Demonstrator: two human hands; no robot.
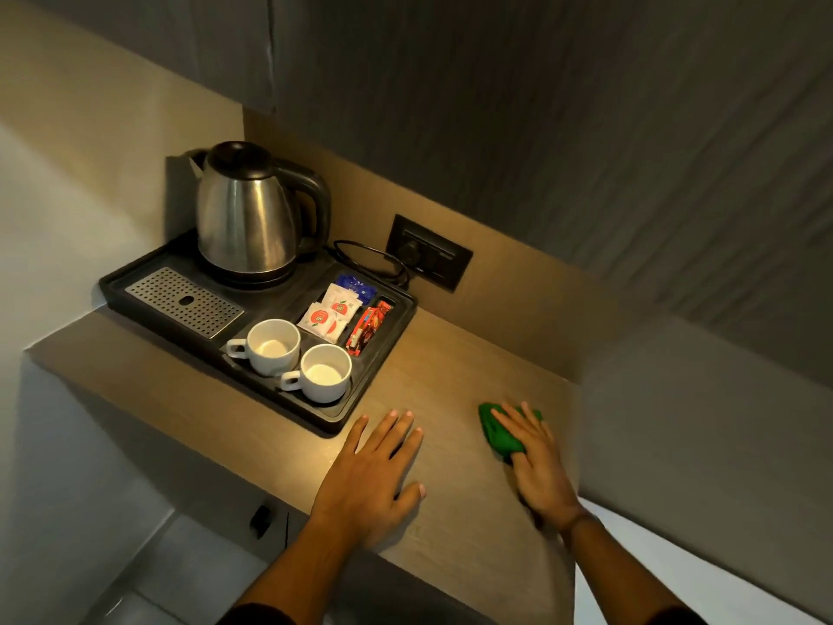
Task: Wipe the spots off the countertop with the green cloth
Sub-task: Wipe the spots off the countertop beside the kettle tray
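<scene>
The green cloth (496,433) lies bunched on the wooden countertop (450,381), near its right end. My right hand (538,466) presses down on the cloth, fingers spread over it, so part of the cloth is hidden. My left hand (376,471) rests flat on the countertop with its fingers apart, holding nothing, just in front of the black tray's near corner. I can make out no distinct spots on the wood from here.
A black tray (383,354) on the left holds a steel kettle (252,214), two white cups (275,345) (324,372), sachets (333,313) and a drip grate. A wall socket (428,252) with the kettle's cord sits behind. Walls close in at left and right.
</scene>
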